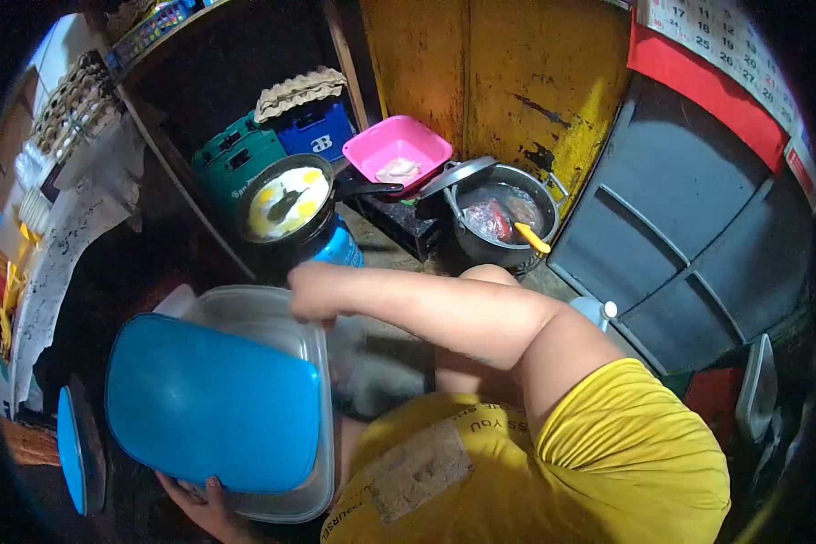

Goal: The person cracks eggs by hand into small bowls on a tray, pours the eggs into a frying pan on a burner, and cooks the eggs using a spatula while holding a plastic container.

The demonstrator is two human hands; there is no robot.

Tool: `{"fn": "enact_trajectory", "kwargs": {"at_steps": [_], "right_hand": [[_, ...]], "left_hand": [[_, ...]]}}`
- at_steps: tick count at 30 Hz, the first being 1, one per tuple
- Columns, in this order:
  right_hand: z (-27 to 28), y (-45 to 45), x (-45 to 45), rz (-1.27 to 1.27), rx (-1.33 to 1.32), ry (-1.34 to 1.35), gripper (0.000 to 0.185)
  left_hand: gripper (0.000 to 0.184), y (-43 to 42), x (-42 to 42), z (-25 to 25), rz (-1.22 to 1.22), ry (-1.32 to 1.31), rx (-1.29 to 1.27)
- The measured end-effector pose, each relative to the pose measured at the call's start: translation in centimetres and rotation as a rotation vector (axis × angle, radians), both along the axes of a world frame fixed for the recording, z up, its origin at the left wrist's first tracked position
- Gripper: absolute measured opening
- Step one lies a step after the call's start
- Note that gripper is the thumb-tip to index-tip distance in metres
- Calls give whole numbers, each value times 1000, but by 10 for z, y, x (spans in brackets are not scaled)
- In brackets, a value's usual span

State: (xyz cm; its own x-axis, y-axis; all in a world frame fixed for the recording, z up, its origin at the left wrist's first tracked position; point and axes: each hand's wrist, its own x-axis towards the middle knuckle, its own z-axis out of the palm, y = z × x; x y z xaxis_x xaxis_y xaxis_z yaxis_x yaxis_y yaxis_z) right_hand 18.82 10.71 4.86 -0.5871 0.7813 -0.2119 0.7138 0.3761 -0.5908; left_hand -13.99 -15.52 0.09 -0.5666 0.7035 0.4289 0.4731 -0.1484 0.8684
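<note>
A clear plastic container stands at the lower left with a blue lid lying slanted over it, leaving the upper right part uncovered. My left hand holds the container's lower edge, its thumb up near the lid and its other fingers partly hidden below. From the right, my right arm crosses over my legs, and my right hand is closed at the container's upper right rim; what it holds, if anything, is hidden. Beyond it, a black pan with several eggs sits above a blue canister.
A pink basin holds something pale. Beside it, a pot contains liquid, a red item and a yellow-handled utensil. Green and blue crates stand behind the pan. Another blue lid is at far left.
</note>
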Motion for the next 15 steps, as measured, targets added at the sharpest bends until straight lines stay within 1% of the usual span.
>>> {"fn": "enact_trajectory", "kwargs": {"at_steps": [1, 2, 3, 5, 6, 7, 8, 9, 10, 11, 12, 13, 15], "right_hand": [[-1, -4, 3, -46, -22, 17, 23], [-2, -9, 5, -93, -42, 35, 23], [-15, -7, 9, -30, 13, -9, 26], [-13, -4, 16, -12, -147, -70, 35], [2, -18, 27, -139, -157, 85, 29], [-7, -15, 33, -158, -133, 245, 27], [22, -32, 33, -301, -222, 198, 28], [17, -33, 41, -320, -182, 217, 29], [13, -33, 50, -339, -142, 235, 30], [4, -35, 58, -395, -137, 323, 30], [0, -34, 68, -396, -139, 335, 27], [-15, -22, 85, -341, -82, 237, 27], [4, -41, 87, -382, -245, 273, 32]], "left_hand": [[87, -5, -16, -9, 20, 14, -105], [86, -5, -5, -3, 8, -33, -125], [85, -2, 8, 11, 24, -79, -142], [81, -4, 3, 12, 37, -219, -258], [79, 3, 10, 10, -29, -200, -190], [78, 10, 19, 8, -98, -183, -124], [79, 16, 34, 20, -84, -92, -256], [80, 25, 47, 22, -177, -157, -259], [78, 22, 63, 39, -56, -11, -469], [79, 30, 59, 9, -360, -146, -27], [78, 33, 57, 6, -353, -82, -11], [77, 36, 55, 5, -363, -17, -5], [76, 44, 57, 3, -392, 30, -3]]}}
